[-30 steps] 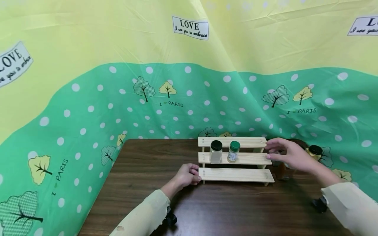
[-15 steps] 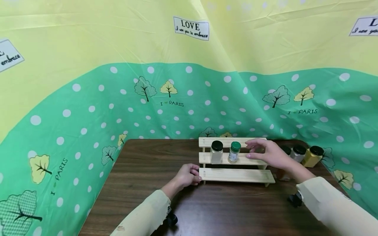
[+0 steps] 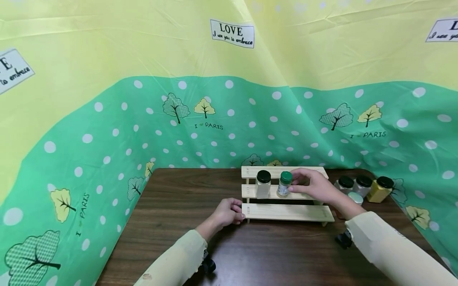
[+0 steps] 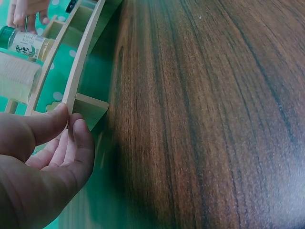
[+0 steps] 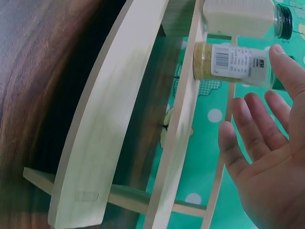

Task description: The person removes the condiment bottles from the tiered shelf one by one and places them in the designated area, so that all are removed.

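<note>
A three-tier wooden spice rack [image 3: 290, 212] stands on the table. My left hand [image 3: 227, 212] pinches the left end of its lowest shelf between thumb and fingers, as the left wrist view shows. On the middle shelf are a black-lidded jar [image 3: 262, 188] with pale contents and, to its right, a small green-lidded spice jar [image 3: 284, 188], both upright. My right hand [image 3: 312, 184] is at the right side of the green-lidded jar. In the right wrist view its thumb [image 5: 288, 69] overlaps the jar near the lid, fingers spread and not wrapped round it; contact is unclear.
Right of the rack stand several more jars: a yellow-filled one [image 3: 379, 191] with a black lid, two other black-lidded jars, and one with a pale lid [image 3: 355, 198] partly behind my right forearm. A patterned green and yellow cloth [image 3: 200, 139] hangs behind the brown table [image 3: 279, 254].
My right hand has moved left from the rack's right end to the green-lidded jar, uncovering the jars at the right. The left hand keeps its hold on the rack.
</note>
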Demonstrator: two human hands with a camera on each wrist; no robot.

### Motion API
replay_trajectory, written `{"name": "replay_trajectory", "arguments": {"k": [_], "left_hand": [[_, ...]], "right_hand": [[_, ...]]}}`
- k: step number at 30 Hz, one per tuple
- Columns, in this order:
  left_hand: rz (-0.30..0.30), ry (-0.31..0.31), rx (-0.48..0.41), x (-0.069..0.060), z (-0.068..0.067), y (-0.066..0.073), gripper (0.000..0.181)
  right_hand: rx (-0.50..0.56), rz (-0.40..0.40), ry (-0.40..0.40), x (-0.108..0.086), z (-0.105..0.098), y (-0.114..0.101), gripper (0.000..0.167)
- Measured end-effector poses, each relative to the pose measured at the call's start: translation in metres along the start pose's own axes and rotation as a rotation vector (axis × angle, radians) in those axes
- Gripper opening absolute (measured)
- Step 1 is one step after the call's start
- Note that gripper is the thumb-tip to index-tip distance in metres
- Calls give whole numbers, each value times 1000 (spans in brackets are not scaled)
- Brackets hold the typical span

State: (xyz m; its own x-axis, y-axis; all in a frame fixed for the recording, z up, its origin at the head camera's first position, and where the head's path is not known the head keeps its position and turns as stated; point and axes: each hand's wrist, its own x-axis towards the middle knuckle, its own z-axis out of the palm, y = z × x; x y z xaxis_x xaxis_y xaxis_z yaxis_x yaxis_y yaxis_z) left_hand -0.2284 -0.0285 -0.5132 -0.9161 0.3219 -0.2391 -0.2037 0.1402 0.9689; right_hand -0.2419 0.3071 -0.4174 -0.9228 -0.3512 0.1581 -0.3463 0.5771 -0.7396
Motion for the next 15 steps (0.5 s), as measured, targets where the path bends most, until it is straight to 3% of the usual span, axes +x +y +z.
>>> {"name": "replay_trajectory", "arguments": {"k": [15], "left_hand": [[-6, -17, -3, 2, -1, -3, 48]], "right_hand": [[-9, 42, 32, 5, 10, -1, 42]]}}
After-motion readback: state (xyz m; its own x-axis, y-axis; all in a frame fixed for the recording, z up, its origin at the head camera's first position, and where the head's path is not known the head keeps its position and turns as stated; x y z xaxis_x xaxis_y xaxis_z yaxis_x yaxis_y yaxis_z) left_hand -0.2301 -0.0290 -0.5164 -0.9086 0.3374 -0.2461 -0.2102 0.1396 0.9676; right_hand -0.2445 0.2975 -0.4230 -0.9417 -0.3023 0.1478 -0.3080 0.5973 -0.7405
